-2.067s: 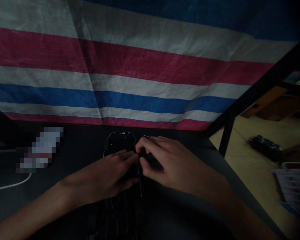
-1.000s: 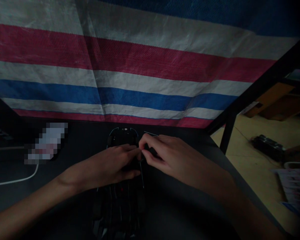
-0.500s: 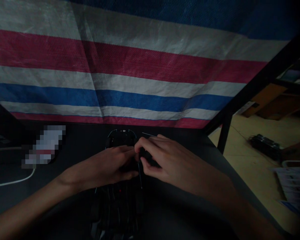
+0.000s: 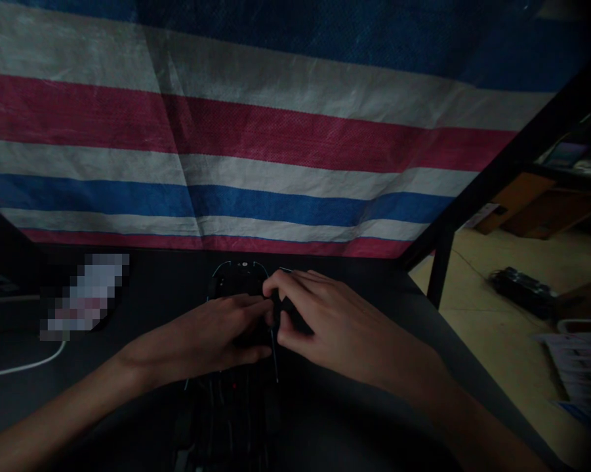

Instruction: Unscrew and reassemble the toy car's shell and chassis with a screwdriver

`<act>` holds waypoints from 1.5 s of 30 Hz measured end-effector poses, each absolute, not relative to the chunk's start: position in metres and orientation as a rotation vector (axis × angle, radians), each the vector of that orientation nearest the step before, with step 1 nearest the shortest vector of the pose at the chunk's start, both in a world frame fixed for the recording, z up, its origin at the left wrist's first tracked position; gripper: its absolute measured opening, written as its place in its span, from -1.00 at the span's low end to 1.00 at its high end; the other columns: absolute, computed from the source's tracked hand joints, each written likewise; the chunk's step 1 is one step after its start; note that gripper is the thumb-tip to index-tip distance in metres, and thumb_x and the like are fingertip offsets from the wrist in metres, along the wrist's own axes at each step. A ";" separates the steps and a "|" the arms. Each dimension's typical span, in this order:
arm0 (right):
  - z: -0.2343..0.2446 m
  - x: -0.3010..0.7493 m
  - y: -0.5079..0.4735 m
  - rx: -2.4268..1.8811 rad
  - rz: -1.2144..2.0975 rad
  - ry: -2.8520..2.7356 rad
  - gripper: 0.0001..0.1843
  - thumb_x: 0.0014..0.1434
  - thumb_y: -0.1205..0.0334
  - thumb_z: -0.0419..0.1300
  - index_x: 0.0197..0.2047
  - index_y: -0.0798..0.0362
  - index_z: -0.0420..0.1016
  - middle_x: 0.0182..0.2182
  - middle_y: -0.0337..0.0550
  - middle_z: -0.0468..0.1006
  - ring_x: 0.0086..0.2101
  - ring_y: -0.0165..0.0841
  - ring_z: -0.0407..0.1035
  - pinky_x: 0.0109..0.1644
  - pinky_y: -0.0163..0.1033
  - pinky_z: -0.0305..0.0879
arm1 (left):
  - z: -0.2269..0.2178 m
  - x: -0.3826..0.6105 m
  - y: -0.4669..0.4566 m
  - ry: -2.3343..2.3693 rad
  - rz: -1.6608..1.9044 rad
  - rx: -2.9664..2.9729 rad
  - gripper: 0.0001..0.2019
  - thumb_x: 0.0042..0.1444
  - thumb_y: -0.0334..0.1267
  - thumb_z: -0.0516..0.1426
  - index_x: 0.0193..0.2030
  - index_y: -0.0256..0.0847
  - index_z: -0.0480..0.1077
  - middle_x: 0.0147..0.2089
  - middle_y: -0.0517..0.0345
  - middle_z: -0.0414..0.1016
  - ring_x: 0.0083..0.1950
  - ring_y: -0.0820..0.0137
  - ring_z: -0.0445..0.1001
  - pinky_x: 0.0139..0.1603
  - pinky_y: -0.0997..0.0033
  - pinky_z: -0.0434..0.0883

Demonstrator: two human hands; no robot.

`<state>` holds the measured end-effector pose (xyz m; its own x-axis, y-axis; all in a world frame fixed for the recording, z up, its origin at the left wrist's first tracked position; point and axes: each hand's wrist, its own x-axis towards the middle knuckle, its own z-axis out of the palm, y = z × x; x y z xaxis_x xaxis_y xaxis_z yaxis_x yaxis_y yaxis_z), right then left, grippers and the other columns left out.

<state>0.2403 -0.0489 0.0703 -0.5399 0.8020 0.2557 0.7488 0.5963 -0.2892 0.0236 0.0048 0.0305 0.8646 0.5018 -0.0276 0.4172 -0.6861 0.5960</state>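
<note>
A long black car-shaped object [image 4: 232, 410] with pale-blue edging lies centrally on a dark tabletop [image 4: 160, 292]. The left hand [image 4: 216, 331] spans it; the right hand [image 4: 329, 321] curls at its right edge (whether either grips it cannot be told).

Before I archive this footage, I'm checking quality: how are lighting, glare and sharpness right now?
Head view: dim, with the black device nearly merging into the dark tabletop; head view: faint sheen on the striped sheet, no strong glare; head view: blur on the black object at right, and pixelation covering the item at left.
</note>
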 end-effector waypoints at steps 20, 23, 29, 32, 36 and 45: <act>0.067 0.240 -0.043 -1.243 0.165 -2.499 -0.79 0.44 0.30 0.03 0.08 0.02 0.39 -0.16 -0.11 0.61 -0.11 -0.25 0.50 0.03 -0.07 0.37 | 0.030 0.023 0.006 0.694 0.165 2.441 -0.77 0.31 -0.19 0.20 0.07 -0.13 0.45 0.16 0.06 0.52 0.08 0.20 0.56 0.11 0.23 0.46; 0.070 0.238 -0.044 -1.186 0.216 -2.480 -0.74 0.31 0.39 0.11 0.06 0.05 0.38 -0.11 -0.10 0.58 -0.07 -0.26 0.47 0.09 -0.09 0.36 | 0.030 0.024 0.004 0.700 0.175 2.437 -0.76 0.28 -0.26 0.21 0.07 -0.14 0.45 0.14 0.05 0.53 0.07 0.19 0.56 0.08 0.22 0.47; 0.071 0.237 -0.047 -1.182 0.249 -2.535 -0.86 0.40 0.26 0.10 -0.08 -0.04 0.48 -0.24 -0.24 0.59 -0.20 -0.32 0.47 -0.01 -0.14 0.31 | 0.028 0.022 0.005 0.699 0.171 2.435 -0.80 0.32 -0.18 0.18 0.01 -0.18 0.49 0.09 0.02 0.54 0.04 0.20 0.57 0.02 0.26 0.48; 0.069 0.239 -0.045 -1.243 0.234 -2.534 -0.80 0.47 0.20 0.02 -0.08 -0.01 0.48 -0.30 -0.23 0.58 -0.25 -0.32 0.46 -0.11 -0.17 0.29 | 0.031 0.023 0.006 0.680 0.143 2.453 -0.76 0.32 -0.18 0.19 0.07 -0.17 0.48 0.17 0.00 0.51 0.10 0.19 0.54 0.11 0.22 0.45; 0.075 0.241 -0.046 -1.152 0.304 -2.528 -0.78 0.34 0.38 0.12 0.01 -0.02 0.44 -0.16 -0.21 0.58 -0.11 -0.32 0.45 0.09 -0.15 0.27 | 0.032 0.024 0.005 0.727 0.112 2.459 -0.81 0.30 -0.23 0.18 0.01 -0.21 0.47 0.06 0.00 0.55 -0.01 0.21 0.57 -0.02 0.25 0.48; 0.073 0.247 -0.045 -1.263 0.363 -2.523 -0.81 0.45 0.26 0.04 0.00 -0.03 0.46 -0.25 -0.22 0.60 -0.22 -0.32 0.50 -0.10 -0.18 0.32 | 0.034 0.026 0.002 0.709 0.146 2.462 -0.75 0.33 -0.19 0.17 0.08 -0.19 0.47 0.16 -0.02 0.49 0.07 0.18 0.55 0.06 0.22 0.48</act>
